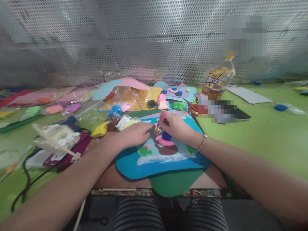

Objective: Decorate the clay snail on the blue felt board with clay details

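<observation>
A clay snail with a pink body (166, 142), a dark blue shell (166, 136) and a small pale yellow head (157, 131) lies on a blue paper picture (134, 170). My right hand (176, 125) pinches a slim pink modelling tool (161, 118), its lower end at the snail's head. From the other side, my left hand (137, 132) rests on the picture with its index finger stretched towards the head; whether it touches is unclear. Under the snail is a brown clay patch (169, 149). To its lower left sits a green clay leaf (145, 151) with a pink flower (148, 146).
Bagged clay lumps, among them a yellow one (100, 129) and a blue one (115, 110), lie behind my left arm. Red-handled scissors (193, 109), a drink bottle (218, 77) and a second paper picture (192, 93) are farther back. A black cable (26, 176) curls at left.
</observation>
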{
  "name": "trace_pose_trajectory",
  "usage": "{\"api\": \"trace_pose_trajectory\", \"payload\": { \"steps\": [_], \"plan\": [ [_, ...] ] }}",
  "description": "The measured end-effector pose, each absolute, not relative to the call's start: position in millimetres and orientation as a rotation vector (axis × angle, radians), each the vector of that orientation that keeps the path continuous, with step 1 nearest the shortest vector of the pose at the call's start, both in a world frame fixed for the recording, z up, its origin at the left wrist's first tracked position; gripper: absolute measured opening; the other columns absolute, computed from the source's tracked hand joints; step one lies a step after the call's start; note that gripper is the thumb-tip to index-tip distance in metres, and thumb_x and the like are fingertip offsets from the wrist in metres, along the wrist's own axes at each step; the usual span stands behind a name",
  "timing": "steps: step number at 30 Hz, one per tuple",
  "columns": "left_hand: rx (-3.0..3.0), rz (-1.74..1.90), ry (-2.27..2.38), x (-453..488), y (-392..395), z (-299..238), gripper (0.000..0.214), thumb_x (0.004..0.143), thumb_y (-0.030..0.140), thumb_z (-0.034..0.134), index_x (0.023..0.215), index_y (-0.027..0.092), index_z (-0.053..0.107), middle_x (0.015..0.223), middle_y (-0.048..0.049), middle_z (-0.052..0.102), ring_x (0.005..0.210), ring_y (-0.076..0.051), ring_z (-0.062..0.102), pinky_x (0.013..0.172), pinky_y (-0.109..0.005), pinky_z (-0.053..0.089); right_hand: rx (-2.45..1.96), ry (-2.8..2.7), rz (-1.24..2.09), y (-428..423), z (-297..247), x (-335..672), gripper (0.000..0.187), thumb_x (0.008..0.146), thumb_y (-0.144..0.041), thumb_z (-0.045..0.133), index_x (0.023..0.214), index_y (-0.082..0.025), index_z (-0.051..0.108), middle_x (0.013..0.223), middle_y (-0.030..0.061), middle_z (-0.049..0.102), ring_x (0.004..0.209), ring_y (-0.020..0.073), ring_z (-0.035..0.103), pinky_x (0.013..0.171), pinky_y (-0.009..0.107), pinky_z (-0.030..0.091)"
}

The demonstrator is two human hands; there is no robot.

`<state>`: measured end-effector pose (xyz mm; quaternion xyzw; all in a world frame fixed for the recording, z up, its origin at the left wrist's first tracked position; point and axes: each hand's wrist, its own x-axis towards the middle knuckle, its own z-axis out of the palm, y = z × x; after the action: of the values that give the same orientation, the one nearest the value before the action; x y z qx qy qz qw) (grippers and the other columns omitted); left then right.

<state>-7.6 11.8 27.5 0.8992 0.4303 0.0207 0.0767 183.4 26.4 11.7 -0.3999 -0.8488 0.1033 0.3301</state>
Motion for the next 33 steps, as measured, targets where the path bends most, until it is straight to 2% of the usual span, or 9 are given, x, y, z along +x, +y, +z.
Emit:
{"api": "trace_pose_trajectory", "payload": {
  "steps": [13,27,33],
  "plan": [
    [2.686,0.059,1.275,-7.1,11.7,28.4,0.028,0.081,0.015,0.038,0.097,0.019,0.059,0.099,-0.0056,0.064,0.091,-0.021,0.059,0.079,-0.030,0.043,-1.046,-2.241,0.275,25.9,12.1,183.6,0.004,0.083,-0.017,0.045,0.080,-0.019,0.046,0.063,-0.0011,0.056,0.054,0.0109,0.049,0.052,0.022,0.033],
    [2.686,0.053,1.269,-6.8,11.5,28.9,0.029,0.080,0.015,0.037,0.098,0.019,0.060,0.095,-0.0055,0.064,0.084,-0.020,0.059,0.073,-0.028,0.043,-1.029,-2.205,0.321,25.8,12.0,182.9,0.003,0.082,-0.016,0.046,0.081,-0.019,0.046,0.067,-0.0003,0.059,0.056,0.0108,0.051,0.053,0.022,0.035],
    [2.698,0.061,1.261,-7.0,12.4,27.9,0.026,0.080,0.015,0.038,0.092,0.019,0.060,0.095,-0.0053,0.064,0.085,-0.020,0.059,0.074,-0.028,0.042,-1.051,-2.221,0.327,24.7,12.4,181.3,0.003,0.082,-0.017,0.045,0.080,-0.019,0.047,0.064,-0.0012,0.057,0.053,0.0105,0.049,0.051,0.022,0.033]
  ]
}}
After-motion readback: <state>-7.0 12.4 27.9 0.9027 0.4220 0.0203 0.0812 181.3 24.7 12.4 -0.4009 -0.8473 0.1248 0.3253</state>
